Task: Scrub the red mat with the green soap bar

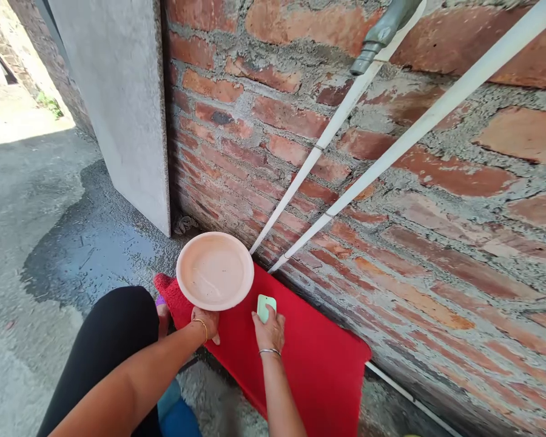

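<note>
My left hand grips the near rim of a shallow, pale pink plastic basin, with the fingers partly hidden beneath it. The basin holds a few dark specks and looks wet inside. In my right hand is a light green, brush-like block with rounded corners and a small hole; its underside is hidden. Below both hands a red mat lies spread out flat. Its left end is bunched and shows a fluffy side. The green block is close over the mat; I cannot tell whether they touch.
A brick wall runs along the right, with two white pipes and a grey tap. A grey slab leans beside it. Wet concrete spreads at left. Something blue is near my knee.
</note>
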A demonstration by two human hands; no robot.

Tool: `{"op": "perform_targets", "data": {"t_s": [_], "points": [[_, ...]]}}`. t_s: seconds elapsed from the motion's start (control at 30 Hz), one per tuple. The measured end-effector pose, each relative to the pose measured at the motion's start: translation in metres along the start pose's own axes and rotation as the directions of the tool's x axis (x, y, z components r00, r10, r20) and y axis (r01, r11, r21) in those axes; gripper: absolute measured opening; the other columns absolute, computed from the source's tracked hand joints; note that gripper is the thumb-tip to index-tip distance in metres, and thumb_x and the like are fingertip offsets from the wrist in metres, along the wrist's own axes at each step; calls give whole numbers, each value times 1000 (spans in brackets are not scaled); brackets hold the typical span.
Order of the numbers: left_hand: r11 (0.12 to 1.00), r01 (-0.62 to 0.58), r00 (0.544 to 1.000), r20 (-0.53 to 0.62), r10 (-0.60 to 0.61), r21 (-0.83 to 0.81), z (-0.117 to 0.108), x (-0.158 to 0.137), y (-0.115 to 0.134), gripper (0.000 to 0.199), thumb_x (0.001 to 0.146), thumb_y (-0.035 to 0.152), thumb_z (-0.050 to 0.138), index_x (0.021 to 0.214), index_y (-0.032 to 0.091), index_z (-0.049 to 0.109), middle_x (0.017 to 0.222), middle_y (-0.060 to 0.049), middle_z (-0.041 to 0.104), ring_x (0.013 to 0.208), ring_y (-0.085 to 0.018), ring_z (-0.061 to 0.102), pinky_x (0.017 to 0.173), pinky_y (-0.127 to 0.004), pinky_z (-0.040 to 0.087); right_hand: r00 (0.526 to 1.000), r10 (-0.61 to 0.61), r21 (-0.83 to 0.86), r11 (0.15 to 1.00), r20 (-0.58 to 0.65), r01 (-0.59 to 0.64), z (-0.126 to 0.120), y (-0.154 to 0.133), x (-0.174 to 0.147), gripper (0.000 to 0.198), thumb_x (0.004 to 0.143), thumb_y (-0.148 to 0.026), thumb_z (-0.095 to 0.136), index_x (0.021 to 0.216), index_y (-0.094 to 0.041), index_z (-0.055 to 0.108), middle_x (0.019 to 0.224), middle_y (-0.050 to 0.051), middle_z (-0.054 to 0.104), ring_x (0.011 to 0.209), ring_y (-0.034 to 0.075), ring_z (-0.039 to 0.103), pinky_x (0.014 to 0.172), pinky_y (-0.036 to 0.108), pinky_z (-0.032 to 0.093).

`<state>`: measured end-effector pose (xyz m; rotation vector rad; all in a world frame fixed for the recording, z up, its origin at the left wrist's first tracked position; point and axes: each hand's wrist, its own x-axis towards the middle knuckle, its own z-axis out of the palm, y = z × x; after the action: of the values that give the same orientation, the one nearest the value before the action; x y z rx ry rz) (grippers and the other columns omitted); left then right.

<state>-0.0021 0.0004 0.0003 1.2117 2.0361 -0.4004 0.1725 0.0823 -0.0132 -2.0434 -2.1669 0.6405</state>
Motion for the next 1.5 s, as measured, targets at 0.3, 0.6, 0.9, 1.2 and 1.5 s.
{"op": "perform_targets", "data": {"t_s": [0.3, 0.6, 0.9, 1.2, 1.5], "points": [[998, -17, 986, 164, 7, 57, -8, 1, 1, 74, 48, 44, 86, 117, 26, 66, 122, -13, 66, 103, -37, 65, 76, -46, 57, 977, 125, 73, 991, -176, -113, -6, 61, 1, 55, 80, -55, 49, 126, -26, 56, 92, 6, 59, 76, 24, 56, 74, 37, 46], [1000, 2, 992, 124, -4, 20, -11, -2, 2, 75, 43, 43, 88, 113, 29, 67, 117, -10, 69, 103, -37, 65, 75, -47, 57, 985, 92, 115, 991, -148, -75, 7, 47, -23, 55, 77, -55, 53, 123, -25, 57, 101, 8, 56, 97, 27, 56, 79, 36, 45], [1000, 1, 990, 144, -4, 20, -20, -13, 5, 78, 48, 37, 86, 121, 26, 62, 120, -11, 68, 100, -36, 66, 76, -47, 57, 990, -45, 89, 994, -131, 57, 7, 47, -49, 49, 78, -48, 55, 121, -24, 58, 109, 10, 56, 100, 26, 53, 88, 35, 42], [1000, 13, 993, 117, -14, 5, -16, -11, 3, 82, 40, 43, 87, 118, 29, 64, 124, -9, 65, 99, -34, 66, 74, -45, 58, 973, 96, 49, 995, -211, -87, 2, 80, -64, 55, 80, -53, 50, 124, -21, 56, 106, 13, 56, 98, 30, 54, 86, 40, 42], [1000, -2, 994, 112, -2, 29, -18, -14, 4, 83, 46, 41, 85, 124, 30, 61, 129, -9, 63, 108, -35, 63, 77, -42, 58, 953, 236, 85, 971, -189, -223, -2, 92, -66, 58, 81, -56, 48, 126, -20, 53, 108, 15, 56, 100, 33, 55, 83, 42, 43]]}}
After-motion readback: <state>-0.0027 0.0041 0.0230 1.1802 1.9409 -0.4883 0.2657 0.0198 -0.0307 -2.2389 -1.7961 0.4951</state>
